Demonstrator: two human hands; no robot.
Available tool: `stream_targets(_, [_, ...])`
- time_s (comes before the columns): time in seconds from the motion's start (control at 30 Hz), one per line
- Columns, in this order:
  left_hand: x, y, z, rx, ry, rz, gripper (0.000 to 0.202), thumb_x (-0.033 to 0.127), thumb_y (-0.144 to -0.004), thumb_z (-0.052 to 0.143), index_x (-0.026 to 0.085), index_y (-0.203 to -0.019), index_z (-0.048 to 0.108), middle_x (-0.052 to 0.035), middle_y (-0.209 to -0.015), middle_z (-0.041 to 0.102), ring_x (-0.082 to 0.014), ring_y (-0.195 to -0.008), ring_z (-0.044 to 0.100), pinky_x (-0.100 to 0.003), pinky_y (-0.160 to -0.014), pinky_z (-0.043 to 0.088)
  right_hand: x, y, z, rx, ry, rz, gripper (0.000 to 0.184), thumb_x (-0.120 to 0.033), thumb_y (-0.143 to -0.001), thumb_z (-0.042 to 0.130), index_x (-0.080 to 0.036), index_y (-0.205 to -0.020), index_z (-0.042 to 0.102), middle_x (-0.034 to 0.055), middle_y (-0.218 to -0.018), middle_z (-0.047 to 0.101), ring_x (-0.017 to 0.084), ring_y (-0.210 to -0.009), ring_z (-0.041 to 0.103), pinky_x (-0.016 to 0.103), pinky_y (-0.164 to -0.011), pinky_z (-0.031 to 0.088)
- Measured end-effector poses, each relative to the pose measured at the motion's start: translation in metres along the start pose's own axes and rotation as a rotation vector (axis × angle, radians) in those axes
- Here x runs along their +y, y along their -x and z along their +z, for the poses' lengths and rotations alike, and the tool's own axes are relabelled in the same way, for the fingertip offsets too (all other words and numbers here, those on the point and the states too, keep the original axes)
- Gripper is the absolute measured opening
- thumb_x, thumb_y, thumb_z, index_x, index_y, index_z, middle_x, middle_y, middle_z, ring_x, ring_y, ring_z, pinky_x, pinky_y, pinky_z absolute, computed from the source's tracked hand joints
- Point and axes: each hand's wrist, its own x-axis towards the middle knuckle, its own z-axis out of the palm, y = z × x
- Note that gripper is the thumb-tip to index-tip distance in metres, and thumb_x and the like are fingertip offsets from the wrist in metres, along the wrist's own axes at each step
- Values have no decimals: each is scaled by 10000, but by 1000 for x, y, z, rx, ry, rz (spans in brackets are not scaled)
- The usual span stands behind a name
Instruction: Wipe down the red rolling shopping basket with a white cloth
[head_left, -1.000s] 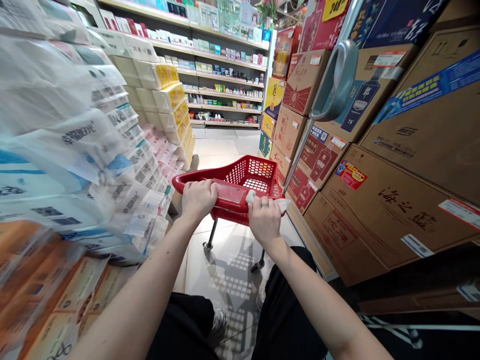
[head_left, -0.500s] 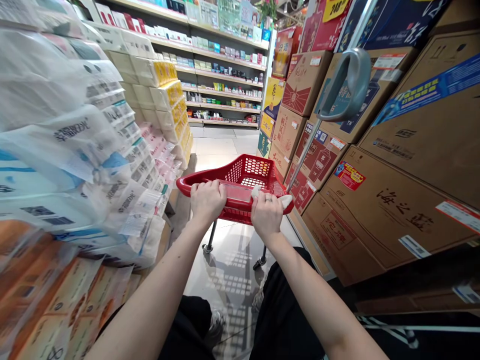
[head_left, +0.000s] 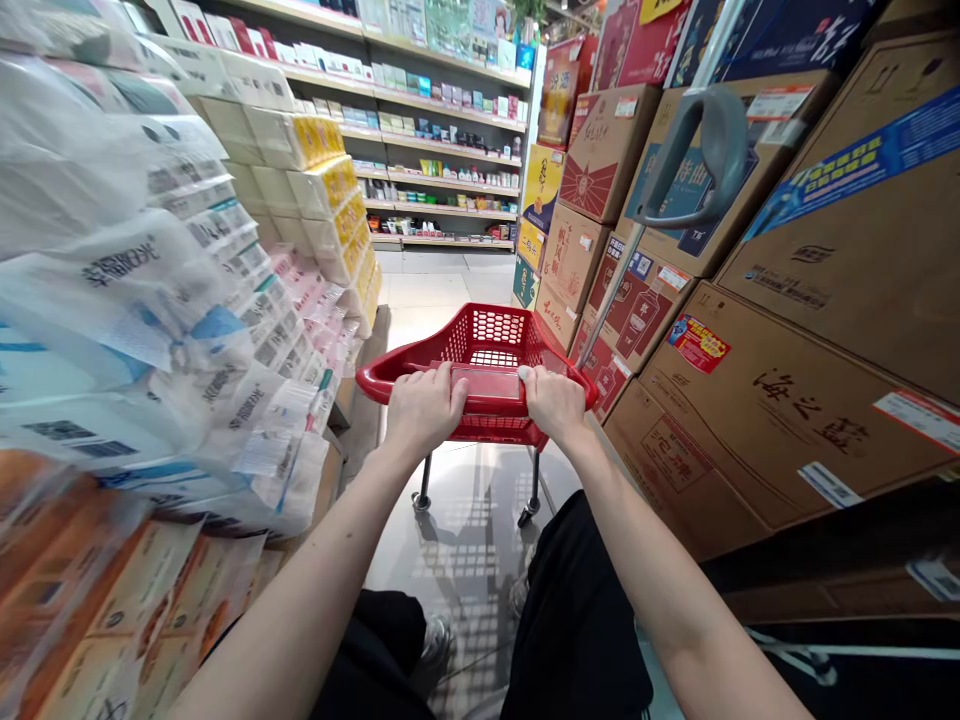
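Observation:
A red shopping cart (head_left: 498, 352) with a perforated plastic basket is directly before me. My left hand (head_left: 424, 408) is wrapped over the left part of its handle bar (head_left: 487, 392). On the right part of the same bar, my right hand (head_left: 555, 402) is closed, and a small white bit shows at its thumb end. The bar between the hands is bare. Thin metal legs with casters (head_left: 421, 502) stand on the floor below.
Wrapped tissue packs (head_left: 127, 290) are piled along the left. Stacked cartons (head_left: 810, 400) line the right, with a grey loop handle on a metal pole (head_left: 694, 160) in front of them. Shelves of small boxes (head_left: 450, 130) cross the far end of the tiled aisle (head_left: 427, 287).
My right hand has shifted right along the bar. The crumpled white material around it is mostly out of sight now. The cart has swung slightly to the right.

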Motion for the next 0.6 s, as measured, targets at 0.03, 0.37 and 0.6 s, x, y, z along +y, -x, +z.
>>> stream_targets(0.03, [0,0,-2,-33,8,32,524,440,-933,184,118,-1166,526,-129,-943,683,-272,-906,614,-375,-787,367,5,-2,0,2,2,3,417,-357,-984,209,-187,-924,585,67,-855,692,198,-793,647,277,-698,386])
stream_targets(0.37, [2,-8,-15,-291,-34,23,591,505,-929,137,163,-1312,431,-115,-906,705,-280,-832,659,-331,-676,398,2,6,9,221,-168,-42,367,-287,-981,259,-170,-1101,586,88,-1073,648,199,-1001,554,327,-903,322])
stream_targets(0.6, [3,0,-15,-233,-59,20,579,437,-945,125,110,-1332,405,-132,-918,703,-260,-825,664,-323,-672,395,-24,10,3,181,-219,-284,355,-317,-974,293,-215,-1219,529,63,-1250,566,202,-1165,462,347,-999,296])
